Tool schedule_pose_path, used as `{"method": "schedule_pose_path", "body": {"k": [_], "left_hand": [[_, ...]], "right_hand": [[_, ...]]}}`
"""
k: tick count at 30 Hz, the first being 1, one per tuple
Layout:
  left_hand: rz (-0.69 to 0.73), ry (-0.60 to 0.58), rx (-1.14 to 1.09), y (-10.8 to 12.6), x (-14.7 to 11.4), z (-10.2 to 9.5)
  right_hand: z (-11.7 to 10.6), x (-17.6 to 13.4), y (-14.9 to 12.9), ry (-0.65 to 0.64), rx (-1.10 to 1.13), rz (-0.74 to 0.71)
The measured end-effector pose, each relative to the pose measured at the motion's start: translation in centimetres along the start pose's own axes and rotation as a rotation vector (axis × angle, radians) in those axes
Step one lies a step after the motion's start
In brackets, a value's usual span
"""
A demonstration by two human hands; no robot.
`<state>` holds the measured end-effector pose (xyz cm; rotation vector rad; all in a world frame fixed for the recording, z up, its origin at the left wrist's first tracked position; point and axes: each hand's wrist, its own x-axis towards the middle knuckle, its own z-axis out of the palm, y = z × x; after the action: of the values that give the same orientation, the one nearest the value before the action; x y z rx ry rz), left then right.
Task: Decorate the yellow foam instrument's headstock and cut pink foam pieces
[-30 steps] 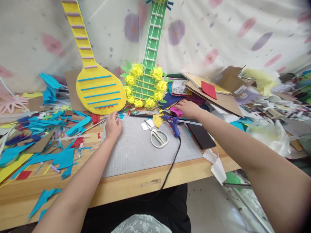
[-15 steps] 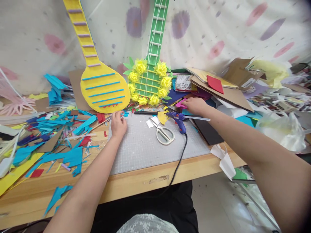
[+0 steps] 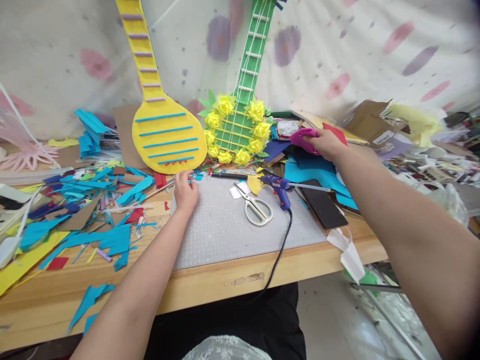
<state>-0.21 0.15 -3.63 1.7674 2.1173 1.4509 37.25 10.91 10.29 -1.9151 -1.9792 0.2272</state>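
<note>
My right hand [image 3: 328, 142] pinches a magenta sheet [image 3: 304, 140], which looks like felt or soft paper, above the pile of coloured sheets at the back right. At the left edge of the grey cutting mat [image 3: 225, 235], my left hand [image 3: 186, 192] rests with curved fingers and the thumb apart; I see nothing in it. Its fingertips are by the lower edge of a yellow guitar shape [image 3: 168, 135] with blue and lilac strips. Beside that leans a green guitar shape [image 3: 245, 95] ringed with yellow paper flowers [image 3: 256, 109].
Scissors [image 3: 258, 210], a blue glue gun [image 3: 279, 190] with its cord, and a black pen [image 3: 228, 175] lie on the mat. A phone [image 3: 323, 204] and a white mask [image 3: 348, 252] are at right. Blue scraps [image 3: 116, 237] cover the left side; cardboard [image 3: 365, 120] stands behind.
My right hand has lifted the magenta sheet up and to the right, off the pile, uncovering more blue sheets. My left hand stays at the mat's edge. The view has shifted slightly.
</note>
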Motion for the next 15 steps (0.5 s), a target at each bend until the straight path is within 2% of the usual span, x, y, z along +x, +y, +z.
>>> {"method": "schedule_pose_path", "body": {"k": [2, 4, 8, 12, 15], "left_hand": [[-0.006, 0.001, -0.001, 0.0, 0.1, 0.0], [-0.001, 0.0, -0.008, 0.0, 0.1, 0.0], [0.0, 0.001, -0.025, 0.0, 0.2, 0.0], [-0.022, -0.007, -0.058, 0.1, 0.0, -0.2], [-0.018, -0.005, -0.113, 0.2, -0.1, -0.3]], "right_hand": [[-0.4, -0.2, -0.3, -0.146, 0.221, -0.021], [-1.0, -0.5, -0.7, -0.244, 0.327, -0.025], [-2.1, -1.1, -2.7, -0.249, 0.124, -0.046], [-2.3, -2.2, -6.5, -0.308, -0.018, -0.322], [-1.4, -3.2, -10.1, -0.225, -0.128, -0.457]]}}
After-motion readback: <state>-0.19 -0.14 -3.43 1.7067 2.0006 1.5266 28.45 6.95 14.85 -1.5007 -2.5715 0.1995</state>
